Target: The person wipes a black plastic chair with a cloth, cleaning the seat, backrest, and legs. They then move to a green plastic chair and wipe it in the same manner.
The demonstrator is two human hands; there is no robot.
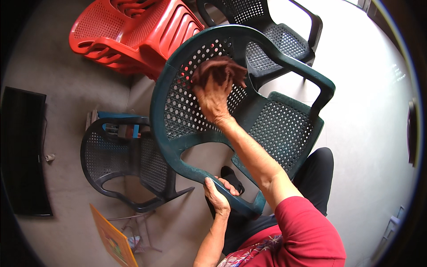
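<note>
A dark green plastic armchair (pixel 284 118) with a perforated back and seat stands tilted in front of me. My right hand (pixel 213 98) presses a brown cloth (pixel 220 71) against the inner side of its backrest; the fingers are partly hidden in the cloth's folds. Lower down, my left hand (pixel 219 193) is wrapped round the chair's near armrest, thumb on top and fingertips showing past the far edge. The chair's legs are mostly out of sight.
Red stacked chairs (pixel 138 33) stand at the far left. One black armchair (pixel 280 40) is behind the green one, and a dark grey armchair (pixel 115 155) sits at left. A television (pixel 24 151) hangs on the left wall. Near lower left is an orange-edged board (pixel 113 238).
</note>
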